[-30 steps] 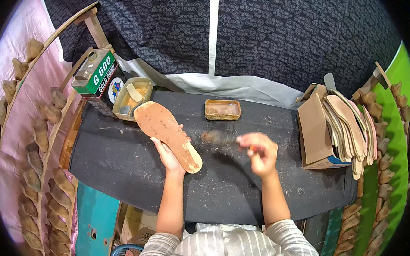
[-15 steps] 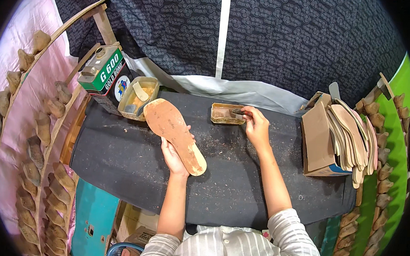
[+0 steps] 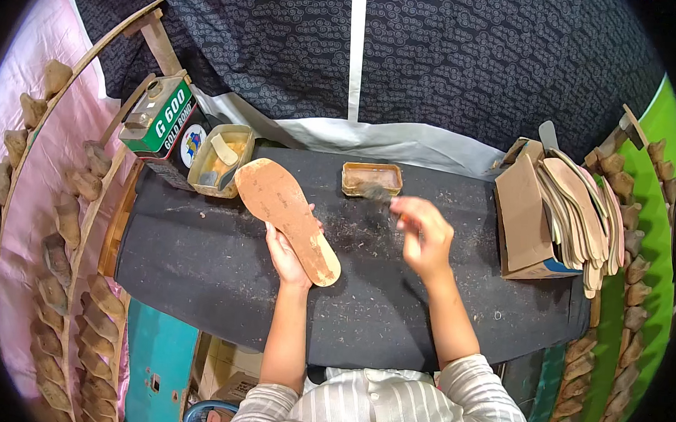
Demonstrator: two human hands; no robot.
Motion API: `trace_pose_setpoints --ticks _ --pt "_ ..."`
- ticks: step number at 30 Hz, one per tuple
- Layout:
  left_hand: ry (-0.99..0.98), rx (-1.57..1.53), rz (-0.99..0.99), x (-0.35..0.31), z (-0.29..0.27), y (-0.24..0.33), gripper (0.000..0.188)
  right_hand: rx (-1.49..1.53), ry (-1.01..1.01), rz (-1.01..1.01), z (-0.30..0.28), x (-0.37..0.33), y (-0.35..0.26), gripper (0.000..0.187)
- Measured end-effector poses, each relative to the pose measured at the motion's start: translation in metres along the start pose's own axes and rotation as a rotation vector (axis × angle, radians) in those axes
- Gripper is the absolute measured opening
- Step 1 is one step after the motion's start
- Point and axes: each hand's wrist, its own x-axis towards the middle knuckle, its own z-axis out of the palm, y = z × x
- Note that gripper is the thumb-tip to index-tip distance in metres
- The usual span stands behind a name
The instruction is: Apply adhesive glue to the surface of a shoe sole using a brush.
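My left hand (image 3: 284, 258) grips a brown shoe insole (image 3: 281, 206) by its side, thumb along the edge and some fingers hidden behind it. The insole is tilted, its wide end far and left; the narrow end is pale yellow with brown stains. In my right hand (image 3: 427, 235) is a small dark tool (image 3: 376, 191), blurred by motion, so its kind cannot be made out. The tool's dark end shows in front of a shallow rectangular tray (image 3: 345, 178) with brownish residue inside.
At the far left stand a green and black metal can (image 3: 155, 129) and a tub (image 3: 244, 132) holding a pale scraper-like piece. On the right, a cardboard box (image 3: 522, 221) holds several insoles (image 3: 577, 204). Racks of wooden shoe lasts (image 3: 66, 216) flank the dark-covered table (image 3: 220, 281).
My right hand has drawn the dark tool back out of the tray, toward me. My left hand and the insole have hardly moved; the whole view has shifted slightly.
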Motion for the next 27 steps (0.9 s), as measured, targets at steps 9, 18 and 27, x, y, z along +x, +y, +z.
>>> trace_pose_setpoints --ticks 9,18,27 --pt "0.065 0.037 -0.011 0.0 0.001 -0.001 0.055 0.278 -0.219 -0.247 0.006 -0.025 -0.033 0.028" --pt "0.023 0.004 -0.019 0.0 -0.004 -0.002 0.056 0.408 -0.253 -0.217 -0.005 -0.031 -0.026 0.035" --pt "0.025 -0.038 -0.018 0.002 -0.006 0.001 0.057 0.343 -0.243 -0.248 -0.002 -0.028 -0.027 0.027"
